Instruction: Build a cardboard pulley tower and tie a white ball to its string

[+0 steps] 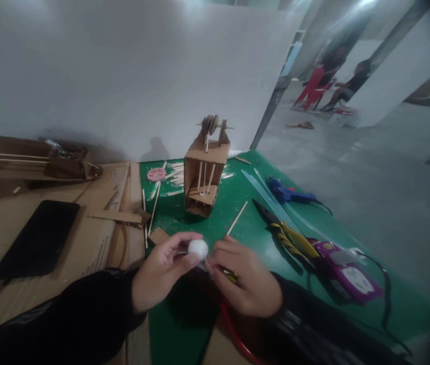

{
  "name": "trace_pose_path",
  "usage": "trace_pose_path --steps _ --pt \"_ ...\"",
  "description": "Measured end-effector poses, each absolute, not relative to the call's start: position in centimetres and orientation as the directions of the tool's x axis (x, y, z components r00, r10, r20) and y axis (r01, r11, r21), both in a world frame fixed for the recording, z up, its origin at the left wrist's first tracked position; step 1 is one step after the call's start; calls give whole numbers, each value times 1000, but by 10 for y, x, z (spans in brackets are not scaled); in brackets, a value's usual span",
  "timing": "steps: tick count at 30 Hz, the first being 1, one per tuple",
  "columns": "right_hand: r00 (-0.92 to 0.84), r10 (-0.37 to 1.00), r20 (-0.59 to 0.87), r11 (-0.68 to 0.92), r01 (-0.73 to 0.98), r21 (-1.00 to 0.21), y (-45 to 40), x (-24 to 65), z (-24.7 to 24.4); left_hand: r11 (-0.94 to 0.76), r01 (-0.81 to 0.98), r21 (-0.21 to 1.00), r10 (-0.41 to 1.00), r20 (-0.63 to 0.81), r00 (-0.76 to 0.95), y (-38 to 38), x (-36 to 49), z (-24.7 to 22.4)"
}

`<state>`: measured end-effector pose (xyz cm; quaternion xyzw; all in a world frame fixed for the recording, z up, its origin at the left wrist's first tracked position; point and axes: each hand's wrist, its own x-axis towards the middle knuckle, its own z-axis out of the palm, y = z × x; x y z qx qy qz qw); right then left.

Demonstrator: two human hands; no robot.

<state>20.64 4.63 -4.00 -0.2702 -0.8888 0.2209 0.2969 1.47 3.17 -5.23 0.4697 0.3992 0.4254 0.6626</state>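
My left hand [163, 271] is closed around a small white ball [198, 249] with a rough-looking surface, held between thumb and fingers. Close beside it, my right hand [247, 276] is pinched, its fingertips almost touching the ball; what they hold is too small to tell. A thin wooden stick [238, 217] sticks out behind the right hand, and I cannot tell whether it is gripped or lies on the table. Something yellow and black [230, 275] shows partly under the right fingers. Beyond both hands stands an upright cardboard box model [206, 152] with sticks, string and cardboard discs on top.
On the green table [184, 329] at right lie yellow-handled pliers [294, 238], a blue glue gun [288, 192], clear glue sticks [271, 197] and a purple power strip [346, 271] with its cable. Left are cardboard sheets, a black phone [38, 238] and another cardboard box [36, 159].
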Motion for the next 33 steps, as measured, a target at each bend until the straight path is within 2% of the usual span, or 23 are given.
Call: trace_pose_path --steps 5,9,12,21,27,30,33 --pt "-700 639 319 676 314 -666 47 204 -45 165 -234 958 946 -87 313 28 12 -47" --pt "-732 646 214 543 244 -804 59 205 -53 228 -274 934 913 -108 394 25 12 -43" --pt "-757 627 183 475 185 -860 68 207 -59 263 -272 926 880 -114 462 24 12 -41" --pt "-734 672 94 471 326 -820 83 220 -47 329 -191 925 778 -152 609 20 14 -44" --pt "-714 690 119 508 360 -783 84 223 -36 306 -174 936 795 -151 587 21 18 -46" --pt "-675 725 134 483 360 -798 81 224 -29 314 -142 939 804 -184 565 22 18 -51" --pt "-664 728 171 480 316 -818 75 223 -23 253 -131 958 853 -158 498 22 18 -56"
